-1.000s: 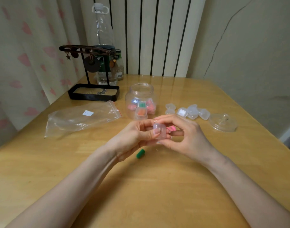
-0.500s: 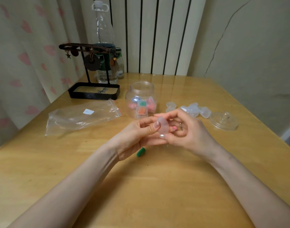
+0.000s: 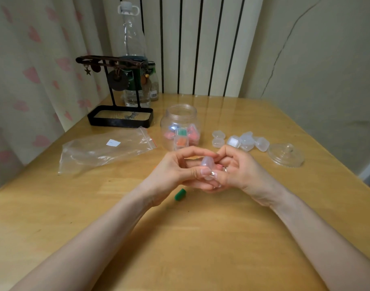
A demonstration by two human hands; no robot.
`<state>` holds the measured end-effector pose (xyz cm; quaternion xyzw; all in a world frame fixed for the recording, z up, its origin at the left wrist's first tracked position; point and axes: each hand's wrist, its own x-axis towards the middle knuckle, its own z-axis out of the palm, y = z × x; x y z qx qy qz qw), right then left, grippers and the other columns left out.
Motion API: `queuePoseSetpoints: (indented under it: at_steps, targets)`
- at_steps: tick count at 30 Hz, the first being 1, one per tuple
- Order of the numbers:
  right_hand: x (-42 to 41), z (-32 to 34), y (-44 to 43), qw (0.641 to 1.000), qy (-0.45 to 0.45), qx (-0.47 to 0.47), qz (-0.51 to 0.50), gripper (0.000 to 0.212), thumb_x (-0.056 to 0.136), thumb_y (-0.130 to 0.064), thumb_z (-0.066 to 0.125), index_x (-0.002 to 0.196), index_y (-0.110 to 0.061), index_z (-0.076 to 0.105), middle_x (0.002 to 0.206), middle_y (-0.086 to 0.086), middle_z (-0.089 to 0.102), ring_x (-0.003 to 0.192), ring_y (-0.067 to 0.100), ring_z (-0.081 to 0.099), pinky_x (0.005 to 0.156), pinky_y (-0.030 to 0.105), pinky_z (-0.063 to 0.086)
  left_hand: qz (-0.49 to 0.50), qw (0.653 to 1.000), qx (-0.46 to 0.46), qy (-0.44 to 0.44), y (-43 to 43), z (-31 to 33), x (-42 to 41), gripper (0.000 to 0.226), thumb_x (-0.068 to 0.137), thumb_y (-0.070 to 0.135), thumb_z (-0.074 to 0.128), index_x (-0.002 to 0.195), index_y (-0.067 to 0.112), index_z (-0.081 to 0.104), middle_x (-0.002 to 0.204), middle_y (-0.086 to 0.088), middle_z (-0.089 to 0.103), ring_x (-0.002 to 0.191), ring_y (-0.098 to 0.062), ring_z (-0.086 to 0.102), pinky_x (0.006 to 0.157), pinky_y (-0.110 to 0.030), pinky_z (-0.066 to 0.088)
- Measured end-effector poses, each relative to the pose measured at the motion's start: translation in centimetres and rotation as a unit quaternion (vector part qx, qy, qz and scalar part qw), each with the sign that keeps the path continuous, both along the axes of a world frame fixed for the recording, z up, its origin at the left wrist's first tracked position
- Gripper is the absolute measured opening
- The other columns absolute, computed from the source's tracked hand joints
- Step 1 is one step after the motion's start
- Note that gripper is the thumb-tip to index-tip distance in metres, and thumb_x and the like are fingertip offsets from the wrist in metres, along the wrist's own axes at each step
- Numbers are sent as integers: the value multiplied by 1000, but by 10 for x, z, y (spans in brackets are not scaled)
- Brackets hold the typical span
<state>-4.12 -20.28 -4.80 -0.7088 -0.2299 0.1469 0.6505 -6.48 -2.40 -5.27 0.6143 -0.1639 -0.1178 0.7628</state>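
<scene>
Curled fingers (image 3: 193, 172) hide much of the small clear box (image 3: 206, 161); its contents cannot be told.

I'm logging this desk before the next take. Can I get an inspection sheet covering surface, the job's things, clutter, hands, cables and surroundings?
Surface: wooden table, glossy, with reflections near its far edge.
Job's things: small clear box held above the table; green piece lying under the left wrist; open jar with filled boxes inside; empty clear boxes loose to its right.
Clutter: zip bag, glass lid, jewellery stand, tall bottle.
Hands: left hand and right hand both pinch the box with their fingers.
Cables: nothing seen.
Surroundings: heart-print curtain on the left, striped panel behind, plain wall on the right.
</scene>
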Motion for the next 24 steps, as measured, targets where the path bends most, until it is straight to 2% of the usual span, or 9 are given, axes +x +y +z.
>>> queuePoseSetpoints:
  at_steps: [5,7,10,19,21,24]
  targets:
    - [0,1,-1,1000,16,0,13,50,52,-26,78,89,-5,51,80,13,57,63,9,63,54,21,52,8,1000,-1,16,-3,0,-1,39,69,5,68,108,7,65,98,-21,71,82,-32,70,71,-34,60]
    - [2,-1,-1,1000,23,-4,14,48,55,-21,78,90,-5,50,80,11,59,64,13,64,57,29,56,9,1000,-2,21,-4,0,-1,41,69,4,68,110,5,64,97,-21,71,84,-30,70,71,-34,60]
    - [2,-6,1,1000,28,-10,9,35,66,-7,71,92,-4,47,88,19,56,71,22,63,67,45,59,16,999,-4,29,-3,-1,0,42,69,4,69,110,4,64,97,-19,72,88,-30,70,73,-35,60]
    - [3,-9,0,999,43,-22,6,32,68,-8,68,93,-4,47,93,18,57,76,24,65,67,45,59,43,998,2,48,-6,-5,1,40,66,7,70,106,5,66,92,-20,72,75,-26,71,65,-29,60]
    - [2,-5,-1,998,52,-2,18,34,71,-10,66,98,-2,48,96,19,60,80,26,67,68,46,59,51,998,-1,39,-7,-3,2,37,69,11,70,105,6,67,93,-23,71,71,-25,71,64,-28,59]
    - [-1,0,2,999,34,11,14,43,75,-12,63,114,-4,47,105,13,65,93,32,69,70,50,58,72,997,2,8,-10,-1,3,37,74,17,68,108,2,63,95,-19,72,76,-24,70,67,-30,59]
